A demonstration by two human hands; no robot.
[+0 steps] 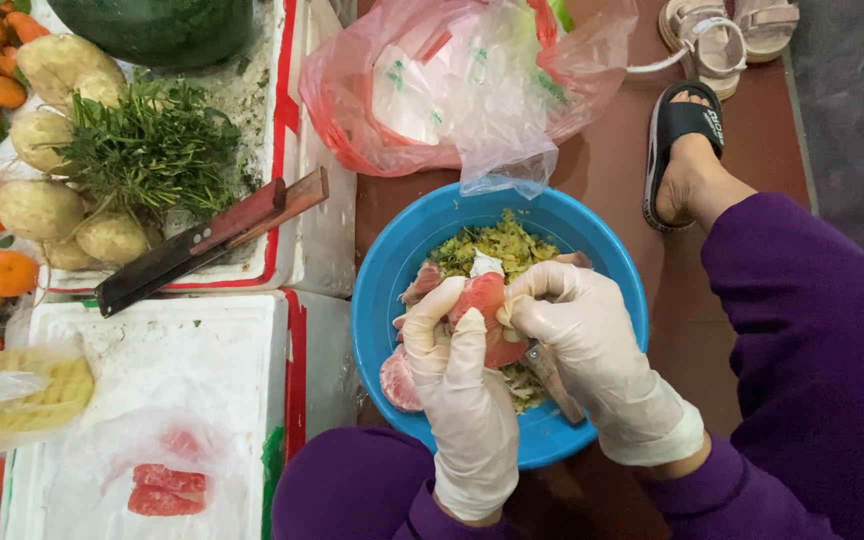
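Observation:
Both my hands wear thin whitish gloves and work over a blue plastic basin [392,270] on the floor. My left hand [457,385] and my right hand [592,345] together grip a pink pomelo segment [482,300], fingers pinching its skin. More pink segments [399,380] and a heap of yellow-green peel scraps [500,245] lie in the basin. A small knife [552,380] rests in the basin under my right hand.
A cleaver [202,245] lies on white foam boxes [182,350] to the left, beside green herbs [152,145], pale tubers, oranges [2,272] and bagged peeled segments [162,490]. A red plastic bag [462,80] sits behind the basin. My sandalled foot [687,150] is at right.

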